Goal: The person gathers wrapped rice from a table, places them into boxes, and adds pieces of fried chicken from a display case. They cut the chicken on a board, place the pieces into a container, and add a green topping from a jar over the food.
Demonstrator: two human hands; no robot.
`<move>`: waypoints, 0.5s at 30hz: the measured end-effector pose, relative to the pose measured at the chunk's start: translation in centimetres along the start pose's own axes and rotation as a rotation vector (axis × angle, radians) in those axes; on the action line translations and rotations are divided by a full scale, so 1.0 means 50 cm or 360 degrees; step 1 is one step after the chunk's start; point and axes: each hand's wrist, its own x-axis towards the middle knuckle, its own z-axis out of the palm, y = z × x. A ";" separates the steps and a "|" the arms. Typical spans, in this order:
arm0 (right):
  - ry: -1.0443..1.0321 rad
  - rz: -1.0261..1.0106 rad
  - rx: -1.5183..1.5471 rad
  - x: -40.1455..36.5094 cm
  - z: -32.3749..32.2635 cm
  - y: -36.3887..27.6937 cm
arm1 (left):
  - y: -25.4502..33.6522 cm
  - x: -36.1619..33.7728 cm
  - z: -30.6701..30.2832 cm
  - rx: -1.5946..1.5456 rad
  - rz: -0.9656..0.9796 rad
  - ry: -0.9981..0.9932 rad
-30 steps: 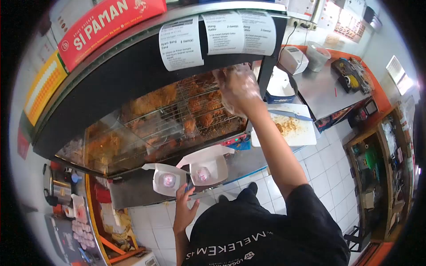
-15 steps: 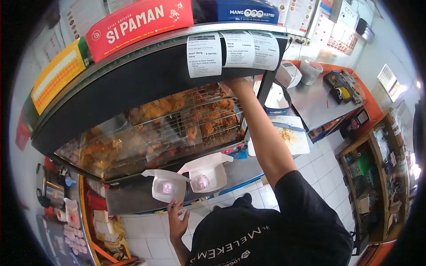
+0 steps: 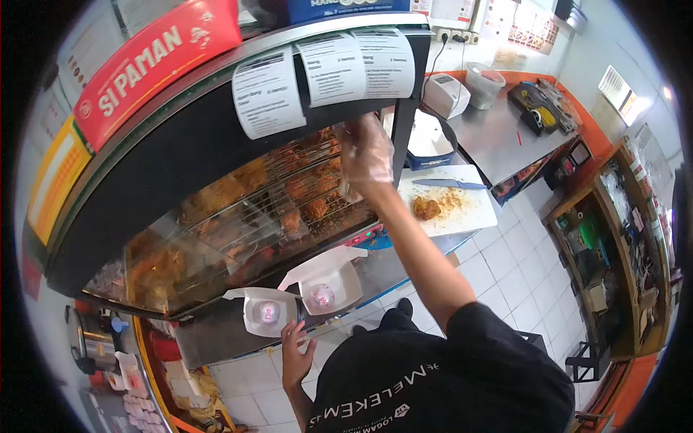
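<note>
R hand (image 3: pixel 366 153) — crinkly clear glove (image 3: pixel 377 172)

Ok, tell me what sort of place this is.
Most likely a fried-chicken takeaway counter: a warming case racked with fried chicken, printed order tickets stuck on its hood, and open takeaway boxes below.

Near three o'clock we see a white cutting board (image 3: pixel 480 216) bearing a crumbed chicken piece (image 3: pixel 426 208) and a knife (image 3: pixel 449 185). At twelve hang three order tickets (image 3: pixel 321 72), and at ten there is a red SI PAMAN sign (image 3: pixel 144 65). At one, a receipt printer (image 3: pixel 447 94) sits on the steel counter (image 3: pixel 498 141).
</note>
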 end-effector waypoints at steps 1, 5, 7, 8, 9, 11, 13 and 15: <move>0.0225 0.0020 0.0414 -0.028 0.015 0.014 | 0.002 0.010 0.004 -0.0001 0.0025 -0.0036; 0.0327 0.0499 0.1716 -0.051 -0.035 -0.025 | 0.038 0.034 0.011 0.0048 0.0093 -0.0181; 0.0204 0.0654 0.1706 -0.049 -0.072 -0.036 | 0.054 0.049 0.010 0.0073 0.0097 -0.0236; 0.0199 0.0675 0.1737 -0.048 -0.071 -0.031 | 0.059 0.055 0.010 0.0079 0.0082 -0.0260; 0.0192 0.0696 0.1770 -0.045 -0.071 -0.030 | 0.065 0.061 0.011 0.0086 0.0065 -0.0280; 0.0263 0.0871 0.1919 -0.044 -0.063 -0.055 | 0.078 0.074 0.017 0.0126 0.0087 -0.0320; 0.0229 0.1040 0.2128 -0.037 -0.072 -0.089 | 0.089 0.077 0.021 0.0166 0.0096 -0.0359; 0.0050 0.0781 0.1602 -0.055 -0.075 -0.088 | 0.099 0.080 0.029 0.0190 0.0117 -0.0383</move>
